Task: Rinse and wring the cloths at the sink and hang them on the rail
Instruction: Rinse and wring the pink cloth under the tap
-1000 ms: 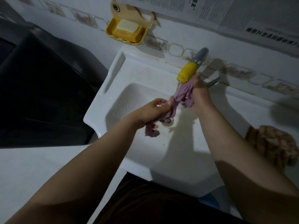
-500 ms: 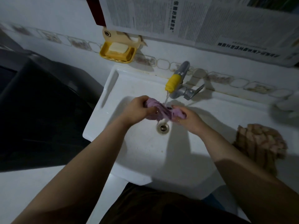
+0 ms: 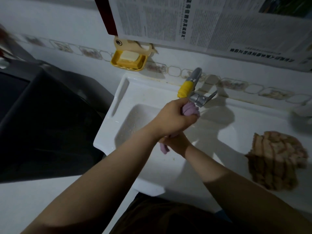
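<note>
Over the white sink (image 3: pixel 108 132), both hands clamped one twisted purple cloth (image 3: pixel 190 110): left hand (image 3: pixel 173 119) at twelve o'clock, right hand (image 3: pixel 177 143) at six. One brown cloth (image 3: pixel 276 159) lay at three o'clock.

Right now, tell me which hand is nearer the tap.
Left. The left hand grips the purple cloth right below the tap. The right hand holds the cloth's other end lower down, over the sink.
</note>
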